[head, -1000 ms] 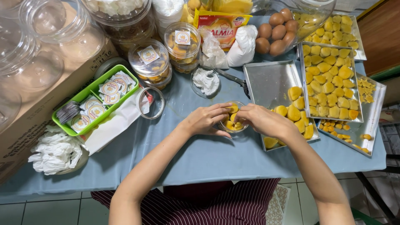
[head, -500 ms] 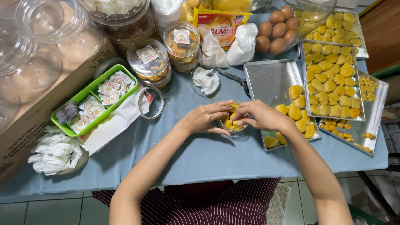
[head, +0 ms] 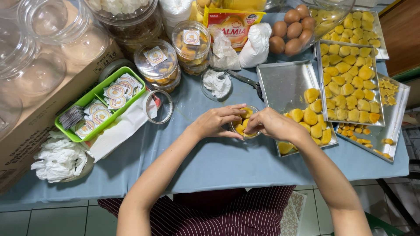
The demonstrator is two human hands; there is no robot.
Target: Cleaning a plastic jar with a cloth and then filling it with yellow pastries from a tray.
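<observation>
Both hands stay put, left hand and right hand fingers cupping a round clear jar of yellow cookies.

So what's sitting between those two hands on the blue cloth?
In the head view, a small clear tub of yellow pastries lies between the left hand and right hand; both touch it.

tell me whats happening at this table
A person seated at a table with a blue cloth has both hands on a small clear round container partly filled with yellow pastries. The left hand steadies its rim while the right hand reaches in from the other side. Just right of it, a metal tray holds more yellow pastries. Filled, labelled containers stand further back, and a green basket of round labels lies to the left.
</observation>
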